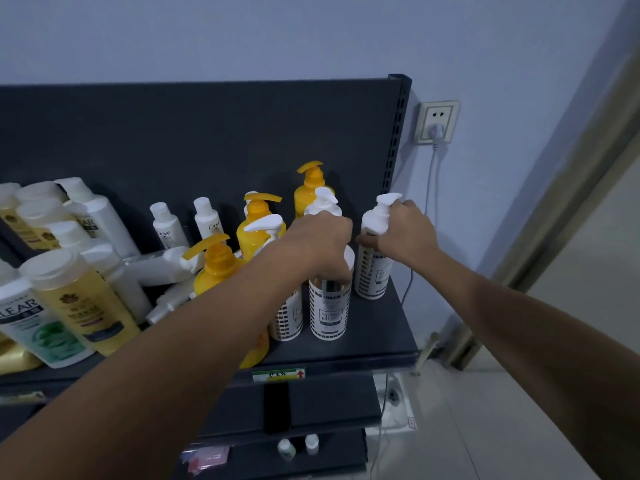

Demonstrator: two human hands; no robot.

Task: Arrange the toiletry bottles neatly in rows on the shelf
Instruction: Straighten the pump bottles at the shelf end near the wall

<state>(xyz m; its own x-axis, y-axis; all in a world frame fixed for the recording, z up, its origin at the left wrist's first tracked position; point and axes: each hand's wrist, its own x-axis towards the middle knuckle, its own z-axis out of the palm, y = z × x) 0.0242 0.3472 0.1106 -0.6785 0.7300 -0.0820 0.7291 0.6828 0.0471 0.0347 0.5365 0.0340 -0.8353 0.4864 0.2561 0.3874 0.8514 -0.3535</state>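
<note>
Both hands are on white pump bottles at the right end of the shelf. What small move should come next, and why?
Probably the right hand should slide its white pump bottle forward, level with the bottle under the left hand. It stands further back, apart from the two patterned bottles at the front, so the row is uneven.

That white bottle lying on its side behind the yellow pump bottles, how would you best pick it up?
Grip the white bottle around its body, reaching down from above. It lies flat with its cap toward the yellow pump bottle, and upright bottles crowd its sides, so only the top looks free.
</note>
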